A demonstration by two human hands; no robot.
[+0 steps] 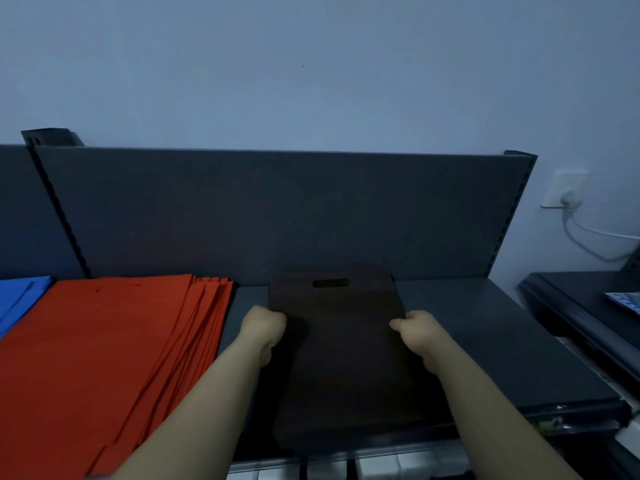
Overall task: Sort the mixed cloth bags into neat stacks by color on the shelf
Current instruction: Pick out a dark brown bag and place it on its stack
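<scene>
Brown bag [341,355]: lies flat on the shelf [491,344], right of the middle, handle slot toward the back panel, bottom end over the front edge.
Left hand [264,329]: fingers curled, gripping the bag's left edge.
Right hand [417,329]: fingers curled, pinching its right edge.
Red bags [104,358]: fanned stack at the shelf's left side, just beside the brown bag.
Blue bags [20,296]: at the far left edge.

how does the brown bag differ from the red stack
The brown bag is dark; the red stack is bright. The brown bag is gripped at its sides by the left hand and right hand; the red stack lies untouched, its edges fanned. Both lie flat on the shelf.
</scene>
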